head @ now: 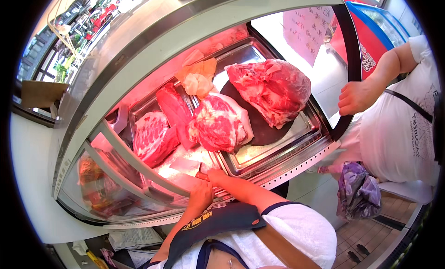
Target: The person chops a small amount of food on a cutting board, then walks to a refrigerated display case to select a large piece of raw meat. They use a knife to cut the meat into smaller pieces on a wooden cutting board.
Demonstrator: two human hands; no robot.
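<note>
Inside the lit display case, a cleaver (186,166) with a red-brown handle lies over a pale, meat-strewn board. My right hand (218,178) is closed at the handle's end. Just below it, my left hand (201,196) rests by the lower edge of the sliding glass; its fingers are partly hidden, and whether it grips anything is unclear. Ahead are a rib piece (151,133), a long strip of red meat (175,112) and a round fatty cut (222,124). A large meat joint (273,88) sits on a dark round board (240,91) over a steel tray (299,140).
Curved glass door frames (139,161) border the left side. Crumpled orange paper (198,76) lies behind the meat. At right, another person's hand (356,96) is at the case's dark end frame; a purple plastic bag (359,192) hangs below. The perforated metal edge (299,166) runs in front.
</note>
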